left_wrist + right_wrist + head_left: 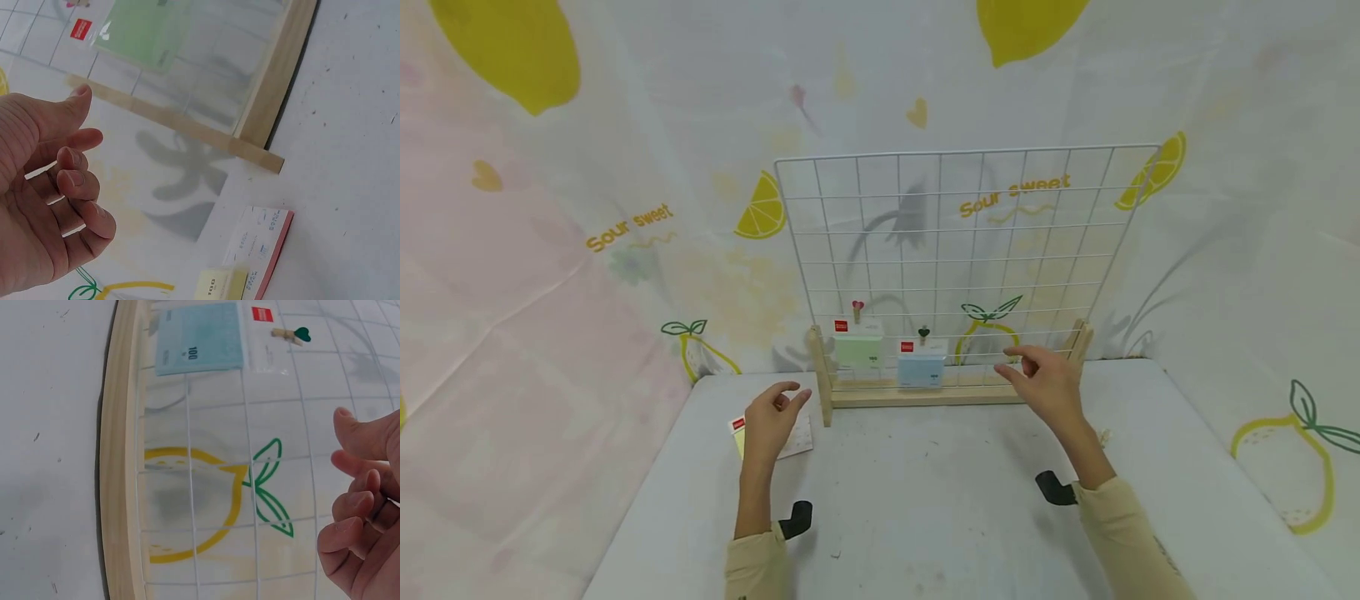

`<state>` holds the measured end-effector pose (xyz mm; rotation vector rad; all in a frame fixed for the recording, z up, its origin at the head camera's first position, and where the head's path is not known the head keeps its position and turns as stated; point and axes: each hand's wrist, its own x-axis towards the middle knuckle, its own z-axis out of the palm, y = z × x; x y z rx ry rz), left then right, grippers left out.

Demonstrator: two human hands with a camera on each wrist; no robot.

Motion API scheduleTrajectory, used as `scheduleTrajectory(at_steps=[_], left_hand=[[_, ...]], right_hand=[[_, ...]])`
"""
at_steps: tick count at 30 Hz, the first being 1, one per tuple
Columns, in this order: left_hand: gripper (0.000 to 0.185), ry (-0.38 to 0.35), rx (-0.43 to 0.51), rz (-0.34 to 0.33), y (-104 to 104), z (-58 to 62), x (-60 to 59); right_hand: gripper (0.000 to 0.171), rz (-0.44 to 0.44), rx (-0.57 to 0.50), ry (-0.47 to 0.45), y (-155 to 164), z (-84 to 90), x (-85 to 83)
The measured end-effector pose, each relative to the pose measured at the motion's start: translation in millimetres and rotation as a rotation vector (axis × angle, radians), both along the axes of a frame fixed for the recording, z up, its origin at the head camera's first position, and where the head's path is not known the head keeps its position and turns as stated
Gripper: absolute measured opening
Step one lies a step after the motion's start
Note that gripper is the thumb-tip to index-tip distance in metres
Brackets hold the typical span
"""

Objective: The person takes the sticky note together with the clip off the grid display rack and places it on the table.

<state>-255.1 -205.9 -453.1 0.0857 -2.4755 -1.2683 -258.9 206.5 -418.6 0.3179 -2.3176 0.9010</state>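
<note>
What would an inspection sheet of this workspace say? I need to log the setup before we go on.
Surface: white table, speckled with small marks.
Job's things: white wire grid panel upright in a wooden base; green note pack and blue note pack clipped to it by small pegs.
Clutter: pink-edged and yellow sticky note pads lying by the left hand.
Grips: left hand open, holding nothing; right hand open near the grid.
Cables: nothing seen.
Surroundings: lemon-print cloth backdrop.
</note>
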Motion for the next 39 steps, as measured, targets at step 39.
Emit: scheduleTrajectory(at_steps=[39], left_hand=[[0.036, 0.07, 0.067, -0.123, 41, 6.6, -22.4]], right_hand=[[0.044, 0.17, -0.031, 0.045, -85, 18.2, -24.6]])
